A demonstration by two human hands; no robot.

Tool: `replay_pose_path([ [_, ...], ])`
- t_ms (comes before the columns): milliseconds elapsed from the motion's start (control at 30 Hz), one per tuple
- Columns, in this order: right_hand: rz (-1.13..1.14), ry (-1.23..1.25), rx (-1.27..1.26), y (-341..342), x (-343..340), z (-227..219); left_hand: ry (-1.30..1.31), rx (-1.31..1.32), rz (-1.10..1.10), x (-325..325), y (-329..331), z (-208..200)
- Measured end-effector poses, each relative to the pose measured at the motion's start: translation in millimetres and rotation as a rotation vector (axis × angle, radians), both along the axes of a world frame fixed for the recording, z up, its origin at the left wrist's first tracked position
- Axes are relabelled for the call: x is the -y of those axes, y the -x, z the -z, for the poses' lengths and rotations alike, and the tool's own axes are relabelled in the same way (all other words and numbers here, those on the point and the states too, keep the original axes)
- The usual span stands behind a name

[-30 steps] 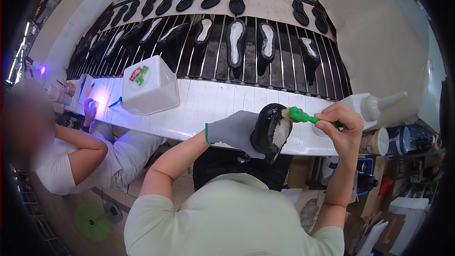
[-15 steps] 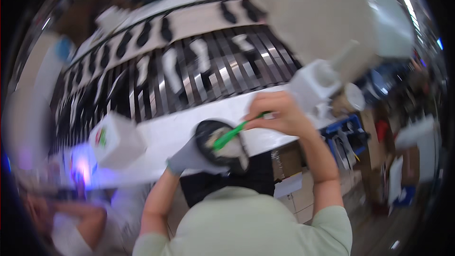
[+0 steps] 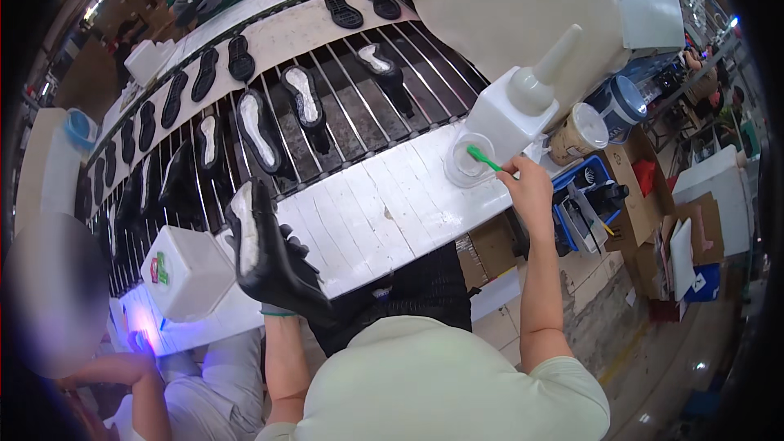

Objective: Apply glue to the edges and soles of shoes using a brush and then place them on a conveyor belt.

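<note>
My left hand point(image 3: 297, 251), in a dark grey glove, grips a black shoe upper point(image 3: 282, 265). Its whitish underside faces left and up, and the upper hides most of the hand. My bare right hand point(image 3: 527, 186) pinches the handle of a green toothbrush-like brush point(image 3: 486, 160). The brush's head is at a small translucent cup point(image 3: 460, 171) on the white table edge. Beside the cup stands a white squeeze bottle point(image 3: 506, 110) with a long pointed nozzle.
A white jug-like container point(image 3: 184, 273) stands left of the shoe upper. Beyond the white ledge point(image 3: 359, 212), a rod conveyor carries several black uppers point(image 3: 260, 132); black soles point(image 3: 240, 57) lie on a belt behind. At right are a tub point(image 3: 576, 135) and a blue crate point(image 3: 600, 175). A co-worker sits left.
The brush has gone from the underside of the upper to the cup on the right. My left hand has moved the upper leftward and turned it.
</note>
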State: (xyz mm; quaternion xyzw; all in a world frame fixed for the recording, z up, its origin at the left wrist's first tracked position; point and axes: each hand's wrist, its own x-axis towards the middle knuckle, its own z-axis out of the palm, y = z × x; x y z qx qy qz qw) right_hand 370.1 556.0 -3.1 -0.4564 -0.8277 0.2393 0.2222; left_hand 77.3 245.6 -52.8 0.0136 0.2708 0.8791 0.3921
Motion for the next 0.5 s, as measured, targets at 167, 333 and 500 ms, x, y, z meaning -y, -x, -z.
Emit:
replay_pose_path([
  [167,0.116,-0.202,0.386,15,2,25,-0.051,-0.03,0.128,13,8,5],
  [333,0.086,-0.106,0.382,19,-4,32,0.106,0.075,0.011,16,-6,0],
  [500,0.013,0.383,-0.099,-15,-27,59,0.373,-0.529,0.064,29,3,23],
])
